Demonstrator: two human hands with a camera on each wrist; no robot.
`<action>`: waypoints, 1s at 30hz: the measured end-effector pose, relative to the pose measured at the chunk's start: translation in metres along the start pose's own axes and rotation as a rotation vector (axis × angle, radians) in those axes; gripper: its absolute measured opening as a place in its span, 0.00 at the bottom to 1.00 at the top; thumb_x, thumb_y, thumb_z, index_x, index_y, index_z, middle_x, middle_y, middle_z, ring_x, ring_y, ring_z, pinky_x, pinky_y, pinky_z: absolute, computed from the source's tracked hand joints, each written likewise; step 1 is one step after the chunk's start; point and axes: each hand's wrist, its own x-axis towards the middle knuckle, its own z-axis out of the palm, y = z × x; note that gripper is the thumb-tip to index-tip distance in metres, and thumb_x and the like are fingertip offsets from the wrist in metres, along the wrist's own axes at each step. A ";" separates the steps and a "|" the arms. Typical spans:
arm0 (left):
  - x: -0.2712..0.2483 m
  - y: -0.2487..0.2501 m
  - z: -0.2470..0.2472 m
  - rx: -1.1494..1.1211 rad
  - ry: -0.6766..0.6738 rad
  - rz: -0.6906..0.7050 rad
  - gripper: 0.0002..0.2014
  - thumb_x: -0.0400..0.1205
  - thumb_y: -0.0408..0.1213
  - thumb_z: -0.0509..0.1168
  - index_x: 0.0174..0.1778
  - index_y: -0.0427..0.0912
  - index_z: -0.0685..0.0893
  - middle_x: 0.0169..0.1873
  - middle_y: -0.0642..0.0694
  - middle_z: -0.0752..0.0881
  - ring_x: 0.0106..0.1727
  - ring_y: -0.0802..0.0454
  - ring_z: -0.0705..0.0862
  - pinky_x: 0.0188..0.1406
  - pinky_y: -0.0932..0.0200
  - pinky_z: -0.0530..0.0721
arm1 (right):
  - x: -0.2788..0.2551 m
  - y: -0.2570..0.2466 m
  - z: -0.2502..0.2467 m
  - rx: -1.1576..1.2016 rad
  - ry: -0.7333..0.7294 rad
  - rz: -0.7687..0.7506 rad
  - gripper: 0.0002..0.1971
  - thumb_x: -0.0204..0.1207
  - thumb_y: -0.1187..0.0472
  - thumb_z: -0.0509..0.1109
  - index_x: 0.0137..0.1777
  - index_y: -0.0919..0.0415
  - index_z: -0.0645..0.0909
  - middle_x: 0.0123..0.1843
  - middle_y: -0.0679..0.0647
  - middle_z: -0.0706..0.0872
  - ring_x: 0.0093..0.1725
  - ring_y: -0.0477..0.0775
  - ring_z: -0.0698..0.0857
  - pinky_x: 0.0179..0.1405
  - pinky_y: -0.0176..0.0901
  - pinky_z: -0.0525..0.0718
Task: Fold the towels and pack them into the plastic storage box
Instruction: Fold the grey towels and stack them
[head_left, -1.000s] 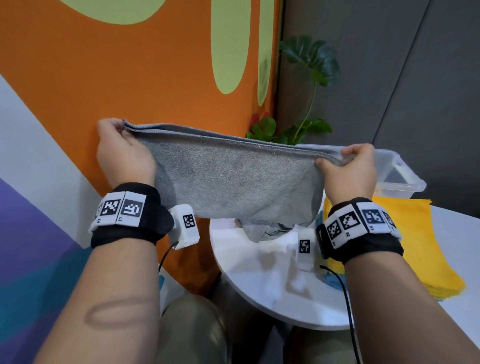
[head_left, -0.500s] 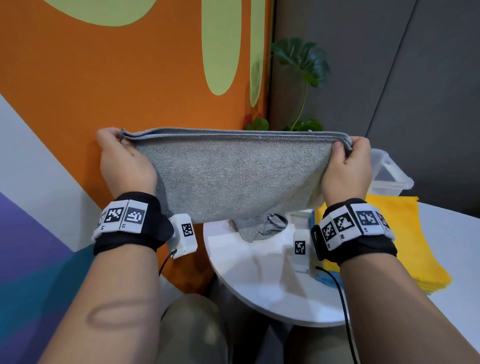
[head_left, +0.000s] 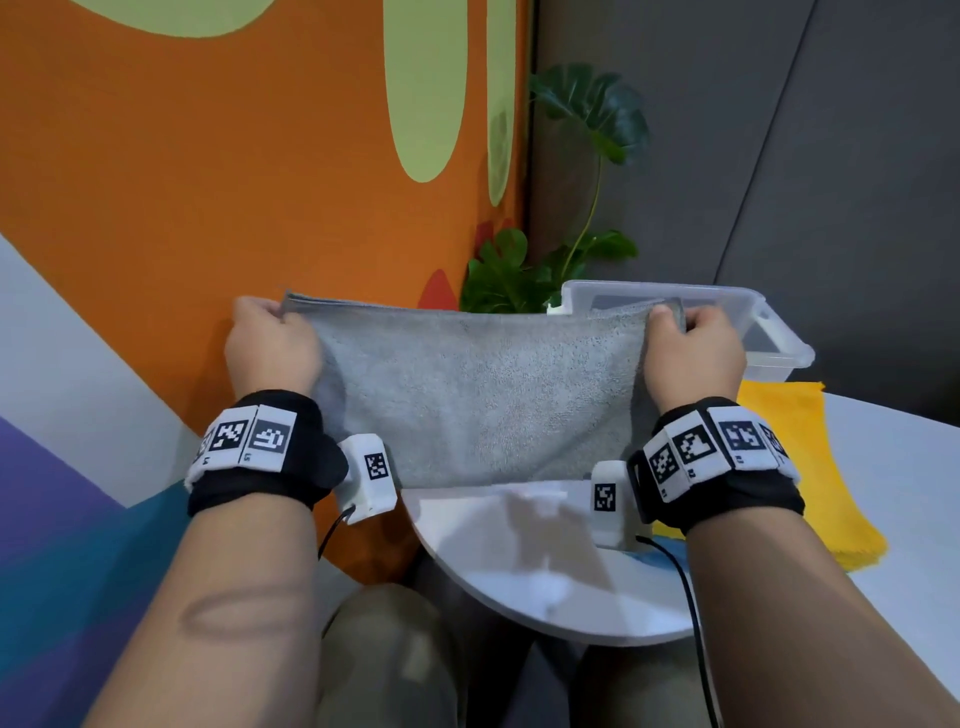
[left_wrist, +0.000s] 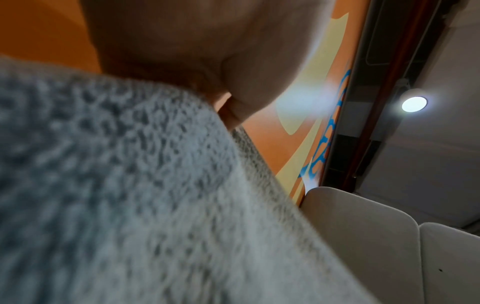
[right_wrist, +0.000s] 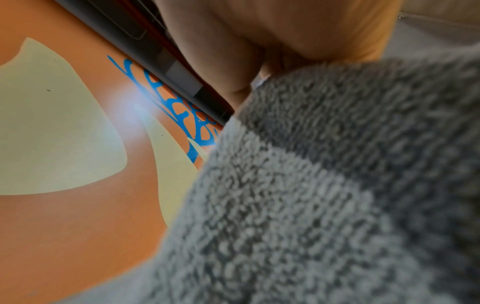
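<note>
A grey towel (head_left: 478, 395) hangs stretched between my two hands above the round white table (head_left: 519, 551). My left hand (head_left: 270, 343) pinches its top left corner, and my right hand (head_left: 691, 353) pinches the top right corner. The towel's lower edge reaches down to the table top. Behind the right hand stands the clear plastic storage box (head_left: 769, 332). A yellow towel (head_left: 800, 462) lies flat on the table at the right. Both wrist views are filled with grey towel (left_wrist: 130, 195) (right_wrist: 324, 195) below the gripping fingers (left_wrist: 233, 111) (right_wrist: 241, 94).
An orange wall with green shapes (head_left: 234, 156) rises at the left and behind. A leafy green plant (head_left: 545, 270) stands in the corner behind the box. A bit of blue cloth (head_left: 654, 558) shows under my right wrist. My knees (head_left: 384, 665) sit under the table's near edge.
Both hands have lowered the stretched towel, so its bottom edge now lies straight at the table top instead of bunching. The box rim shows again above the towel.
</note>
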 end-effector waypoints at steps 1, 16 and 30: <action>-0.001 0.000 0.002 0.017 -0.039 -0.020 0.12 0.85 0.32 0.52 0.61 0.37 0.75 0.61 0.35 0.81 0.54 0.41 0.77 0.48 0.55 0.70 | -0.001 -0.001 0.001 -0.007 -0.020 0.009 0.11 0.82 0.52 0.59 0.47 0.61 0.74 0.37 0.50 0.77 0.43 0.55 0.75 0.42 0.42 0.67; -0.073 0.051 0.045 -0.177 -0.607 0.148 0.07 0.78 0.37 0.70 0.34 0.45 0.82 0.28 0.49 0.82 0.35 0.47 0.85 0.29 0.56 0.85 | -0.047 -0.027 0.044 0.140 -0.401 -0.031 0.18 0.72 0.49 0.68 0.34 0.65 0.81 0.37 0.65 0.87 0.41 0.64 0.87 0.45 0.64 0.87; -0.089 0.064 0.046 -0.274 -0.711 0.126 0.11 0.82 0.27 0.59 0.39 0.41 0.83 0.37 0.38 0.89 0.38 0.44 0.91 0.35 0.53 0.87 | -0.051 -0.040 0.033 0.003 -0.460 -0.287 0.11 0.80 0.58 0.64 0.47 0.56 0.89 0.41 0.48 0.87 0.43 0.47 0.81 0.40 0.38 0.73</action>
